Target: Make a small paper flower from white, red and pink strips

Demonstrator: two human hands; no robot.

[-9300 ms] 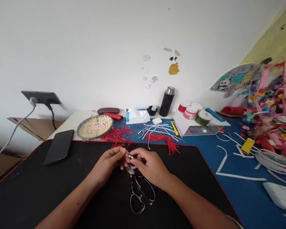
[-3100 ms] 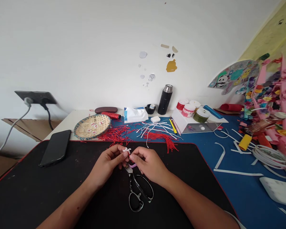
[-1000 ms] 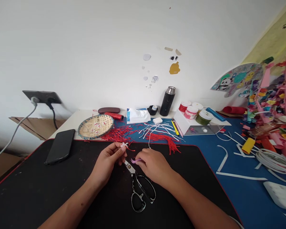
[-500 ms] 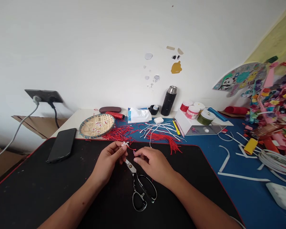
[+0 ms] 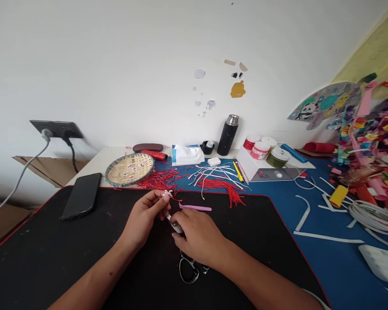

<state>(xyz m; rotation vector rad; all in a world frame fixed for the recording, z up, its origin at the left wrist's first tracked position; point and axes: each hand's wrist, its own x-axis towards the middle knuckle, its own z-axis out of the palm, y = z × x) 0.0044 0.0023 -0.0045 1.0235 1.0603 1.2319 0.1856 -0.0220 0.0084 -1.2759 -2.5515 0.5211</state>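
My left hand [image 5: 144, 217] pinches a small white knotted cord piece [image 5: 167, 193] between thumb and fingertips. A short red thread [image 5: 175, 199] trails from it to the right. My right hand [image 5: 198, 234] is curled over the middle of a pair of scissors [image 5: 189, 272], thumb on one side and fingers on the other. The scissors lie on the black mat with blades toward my left hand; the hand hides much of the handles. Just beyond my right hand, purple tweezers [image 5: 197, 208] rest on the mat.
A woven basket [image 5: 129, 169] holds small red-and-white pieces. Red cords [image 5: 160, 178] and white cords [image 5: 213, 173] lie behind the mat. A phone [image 5: 82, 196] is at left; a black flask [image 5: 228, 135] and lidded jars [image 5: 259, 150] stand at the back, paper strips [image 5: 328, 237] at right.
My right hand has let go of the purple tweezers, now lying on the mat, and moved down and left onto the scissors. My left hand keeps holding the white cord piece.
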